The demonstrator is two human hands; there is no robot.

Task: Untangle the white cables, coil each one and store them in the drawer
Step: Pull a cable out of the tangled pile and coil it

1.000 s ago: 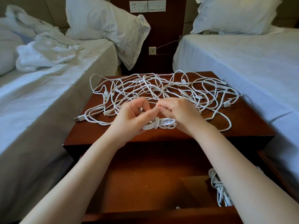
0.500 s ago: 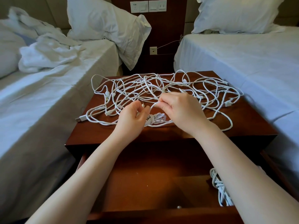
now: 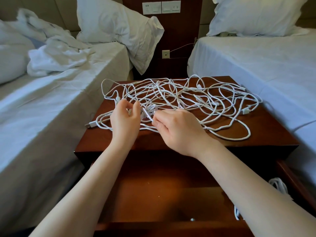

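white cables (image 3: 188, 94) lie in a loose tangle over the far and middle part of the dark wooden nightstand (image 3: 171, 141). one flat plug (image 3: 90, 124) pokes out at the near left of the tangle. at the tangle's near edge both hands meet over a small bundle (image 3: 148, 111) of cable, blurred here. the left hand (image 3: 125, 120) has its thumb and fingers curled round the bundle's left end. the right hand (image 3: 177, 129) pinches a strand at the bundle's right end between thumb and forefinger, its other fingers tucked in. nearer still, the drawer (image 3: 153, 194) stands pulled out, and a coiled cable (image 3: 278, 185) lies at its right side, partly hidden by the right forearm. a smooth bed (image 3: 256, 62) sits to the right and a rumpled bed (image 3: 59, 93) to the left, with a pillow (image 3: 119, 28) at its far corner.
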